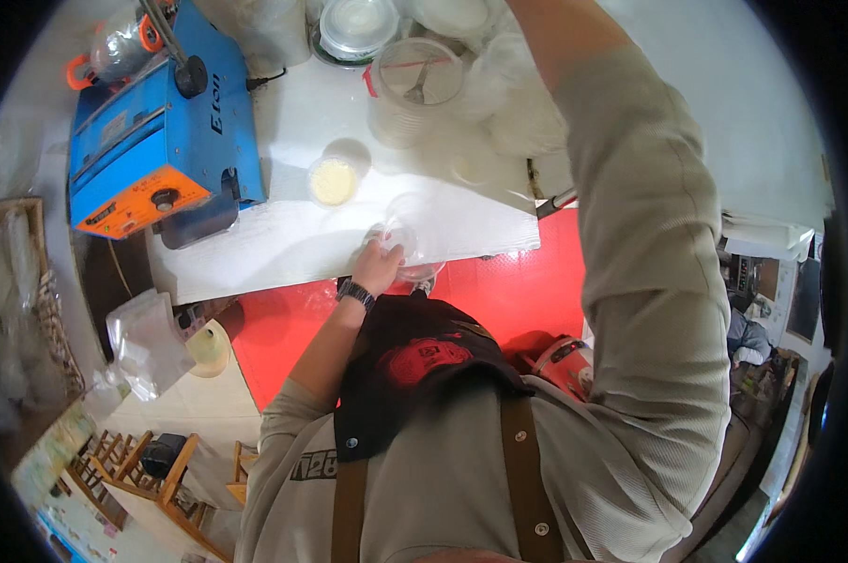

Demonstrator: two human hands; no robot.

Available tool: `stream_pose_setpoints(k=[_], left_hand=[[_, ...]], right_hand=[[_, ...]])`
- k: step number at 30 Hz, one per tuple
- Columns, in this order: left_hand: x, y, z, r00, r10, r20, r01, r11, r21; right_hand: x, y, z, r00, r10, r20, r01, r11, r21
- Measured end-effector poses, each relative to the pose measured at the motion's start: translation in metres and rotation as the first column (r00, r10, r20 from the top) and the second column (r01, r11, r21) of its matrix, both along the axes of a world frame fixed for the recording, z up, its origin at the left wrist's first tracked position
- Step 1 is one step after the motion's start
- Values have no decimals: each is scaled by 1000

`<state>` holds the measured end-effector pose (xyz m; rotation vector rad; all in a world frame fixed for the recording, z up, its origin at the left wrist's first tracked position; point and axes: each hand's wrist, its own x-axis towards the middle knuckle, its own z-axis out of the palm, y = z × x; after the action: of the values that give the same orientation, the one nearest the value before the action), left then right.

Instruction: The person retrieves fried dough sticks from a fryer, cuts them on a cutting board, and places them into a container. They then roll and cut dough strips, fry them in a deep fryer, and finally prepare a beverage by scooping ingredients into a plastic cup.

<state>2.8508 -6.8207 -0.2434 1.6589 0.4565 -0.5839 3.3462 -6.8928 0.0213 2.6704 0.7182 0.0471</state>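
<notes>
My left hand (379, 266), with a watch on its wrist, holds a clear plastic cup (401, 241) at the front edge of the white table (290, 246). The cup is see-through, so its outline is faint. Behind it stands a small cup of pale yellow contents (334, 182). My right arm reaches up past the top rim of the picture; my right hand is out of view. A large clear plastic tub (415, 105) with a spoon (418, 90) in it stands farther back.
On the left stands a blue machine (219, 119) with an orange control panel. Stacked lidded plastic bowls (359, 24) and bagged containers (526, 105) line the back. Clear plastic bags (149, 345) hang beyond the table's left corner. A red bucket (564, 362) is on the floor.
</notes>
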Motion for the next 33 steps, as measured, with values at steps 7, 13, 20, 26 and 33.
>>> stream_pose_setpoints(k=[7, 13, 20, 26, 33], left_hand=[[16, -37, 0, 961, 255, -110, -277, 886, -371], [-27, -44, 98, 899, 437, 32, -99, 273, -957], [-38, -82, 137, 809, 584, 60, -88, 221, -971], [-69, -90, 82, 769, 639, 18, -227, 300, -926], [-161, -133, 53, 648, 750, -133, -533, 322, -783]], right_hand=[[-255, -113, 128, 818, 278, -503, 341, 469, 815], [-369, -226, 10, 509, 717, -477, 629, 69, 775], [-433, -235, -59, 307, 825, -474, 823, 20, 568], [-439, -263, -73, 591, 561, -580, 461, 355, 813], [-430, -276, -202, 820, 516, -246, -295, 750, 592]])
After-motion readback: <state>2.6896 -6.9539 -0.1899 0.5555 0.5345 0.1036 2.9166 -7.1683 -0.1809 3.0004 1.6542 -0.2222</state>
